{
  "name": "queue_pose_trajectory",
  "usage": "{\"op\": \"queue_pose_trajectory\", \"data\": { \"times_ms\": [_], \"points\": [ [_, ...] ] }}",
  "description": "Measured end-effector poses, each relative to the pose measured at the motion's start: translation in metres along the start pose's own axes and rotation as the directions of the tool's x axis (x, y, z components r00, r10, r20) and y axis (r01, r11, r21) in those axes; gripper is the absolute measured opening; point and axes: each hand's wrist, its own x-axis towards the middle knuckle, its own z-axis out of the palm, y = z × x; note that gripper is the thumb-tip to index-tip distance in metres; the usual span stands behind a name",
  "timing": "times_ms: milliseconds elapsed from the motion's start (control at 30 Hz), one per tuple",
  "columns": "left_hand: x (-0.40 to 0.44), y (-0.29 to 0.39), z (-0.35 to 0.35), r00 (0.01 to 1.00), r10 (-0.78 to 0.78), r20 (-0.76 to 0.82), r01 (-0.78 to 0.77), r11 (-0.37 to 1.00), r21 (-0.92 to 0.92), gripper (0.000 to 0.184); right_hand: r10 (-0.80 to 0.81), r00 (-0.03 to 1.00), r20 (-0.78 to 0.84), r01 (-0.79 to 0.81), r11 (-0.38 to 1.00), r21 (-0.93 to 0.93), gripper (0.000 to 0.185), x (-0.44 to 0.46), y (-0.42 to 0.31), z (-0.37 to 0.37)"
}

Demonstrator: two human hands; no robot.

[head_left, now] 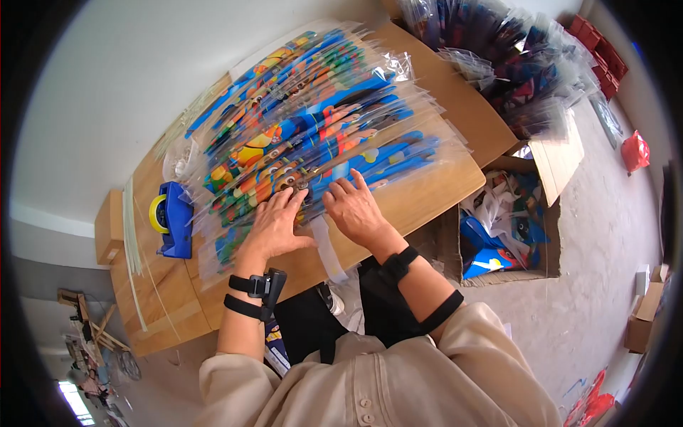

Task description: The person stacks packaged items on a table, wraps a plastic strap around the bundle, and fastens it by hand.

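Several clear plastic packets with colourful cartoon-printed pieces inside [284, 135] lie in overlapping rows across the wooden table [448, 181]. My left hand [276, 226] rests on the front packets, its fingers spread and its thumb stretched to the right. Beside it, my right hand [353, 212] touches the near edge of the pile with fingers apart and partly bent; the undersides of its fingertips are hidden. Between my hands a whitish strip [327, 249] hangs over the front table edge. Neither hand visibly grips anything.
A blue tape dispenser [176, 220] stands left of the pile, near long pale strips [130, 228]. An open cardboard box [509, 274] with printed plastic inside sits on the floor at right. More bagged packets [526, 71] are heaped at the back right. A small carton [109, 226] stands far left.
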Motion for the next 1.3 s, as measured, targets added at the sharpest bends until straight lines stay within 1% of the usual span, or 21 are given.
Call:
{"op": "queue_pose_trajectory", "data": {
  "times_ms": [33, 100, 133, 167, 200, 233, 333, 400, 433, 500, 533, 600, 667, 733, 833, 900, 967, 1100, 1167, 1200, 1300],
  "points": [
    [0.003, -0.001, 0.001, 1.000, 0.002, 0.001, -0.002, 1.000, -0.001, 0.069, 0.002, 1.000, 0.001, -0.002, 1.000, -0.001, 0.014, 0.004, -0.001, -0.005],
    [0.018, -0.011, 0.005, 0.972, -0.161, 0.170, 0.167, 0.986, -0.026, 0.069, 0.080, 0.964, 0.253, -0.086, 0.996, 0.012, 0.019, 0.016, 0.000, -0.013],
    [0.027, -0.018, 0.005, 0.973, -0.156, 0.172, 0.162, 0.986, -0.026, 0.069, 0.085, 0.964, 0.252, -0.091, 0.996, 0.011, 0.019, 0.020, 0.003, -0.011],
    [0.036, -0.025, 0.005, 0.952, -0.234, 0.196, 0.245, 0.969, -0.034, 0.067, 0.051, 0.998, -0.039, -0.051, 0.999, 0.008, 0.020, 0.024, 0.006, -0.010],
    [0.044, -0.033, 0.007, 0.924, -0.313, 0.217, 0.330, 0.943, -0.043, 0.065, 0.004, 0.946, -0.325, -0.008, 1.000, -0.008, 0.021, 0.025, 0.009, -0.008],
    [0.048, -0.037, 0.006, 0.960, -0.265, 0.094, 0.269, 0.962, -0.040, 0.062, 0.001, 0.947, -0.321, -0.004, 1.000, -0.009, 0.021, 0.025, 0.007, -0.009],
    [0.061, -0.038, -0.004, 0.926, -0.297, 0.235, 0.313, 0.949, -0.033, 0.066, -0.025, 0.905, -0.424, 0.051, 0.997, 0.051, 0.023, 0.017, 0.003, -0.011],
    [0.060, -0.031, -0.007, 0.978, -0.205, 0.032, 0.208, 0.966, -0.156, 0.067, 0.037, 0.941, -0.338, 0.015, 0.988, 0.151, 0.015, 0.000, -0.005, -0.007],
    [0.057, -0.026, -0.008, 0.978, -0.203, 0.039, 0.207, 0.966, -0.155, 0.067, 0.044, 0.941, -0.335, 0.009, 0.988, 0.156, 0.015, -0.009, -0.006, -0.003],
    [0.047, -0.010, -0.009, 0.985, 0.025, -0.172, -0.020, 0.999, 0.032, 0.068, 0.124, 0.965, -0.230, -0.067, 0.968, 0.241, 0.016, -0.025, -0.007, 0.007],
    [0.041, -0.002, -0.007, 0.978, 0.061, -0.199, -0.056, 0.998, 0.030, 0.055, 0.127, 0.966, -0.226, -0.070, 0.967, 0.244, 0.016, -0.030, -0.007, 0.014],
    [0.024, 0.006, 0.009, 0.983, 0.064, -0.174, -0.050, 0.995, 0.087, 0.048, 0.295, 0.938, -0.180, -0.199, 0.887, 0.416, 0.019, -0.038, -0.008, 0.025],
    [0.007, 0.010, 0.033, 0.968, 0.082, -0.237, -0.049, 0.988, 0.143, 0.025, 0.301, 0.936, -0.184, -0.195, 0.875, 0.443, 0.020, -0.039, -0.010, 0.019],
    [-0.004, 0.012, 0.046, 0.955, 0.046, -0.291, -0.015, 0.994, 0.108, 0.021, 0.306, 0.933, -0.191, -0.188, 0.864, 0.468, 0.021, -0.040, -0.012, 0.014],
    [-0.008, 0.015, 0.045, 0.929, 0.038, -0.367, -0.012, 0.997, 0.073, 0.012, 0.250, 0.943, -0.217, -0.158, 0.916, 0.369, 0.022, -0.039, -0.015, 0.000],
    [-0.012, 0.020, 0.037, 0.920, 0.061, -0.388, -0.034, 0.996, 0.077, 0.008, 0.046, 0.934, -0.354, 0.000, 0.992, 0.130, 0.021, -0.035, -0.017, -0.009],
    [-0.015, 0.029, 0.027, 0.928, 0.109, -0.355, -0.119, 0.993, -0.007, 0.015, 0.006, 0.930, -0.368, 0.028, 0.996, 0.089, 0.019, -0.034, -0.018, -0.012],
    [-0.022, 0.029, 0.032, 0.969, 0.023, -0.248, -0.065, 0.985, -0.162, 0.017, -0.076, 0.956, -0.285, 0.085, 0.996, 0.020, 0.014, -0.040, -0.015, -0.009],
    [-0.018, 0.031, 0.032, 0.944, -0.045, -0.328, -0.069, 0.942, -0.328, 0.030, -0.105, 0.949, -0.297, 0.121, 0.992, 0.036, 0.011, -0.042, -0.014, -0.006],
    [-0.019, 0.026, 0.034, 0.969, -0.096, -0.226, 0.002, 0.925, -0.381, 0.047, -0.134, 0.942, -0.309, 0.157, 0.986, 0.051, 0.010, -0.043, -0.014, -0.005],
    [-0.015, 0.019, 0.038, 0.989, -0.071, -0.127, 0.045, 0.979, -0.198, 0.042, -0.174, 0.935, -0.310, 0.199, 0.979, 0.048, 0.012, -0.045, -0.014, 0.000]
  ]
}}
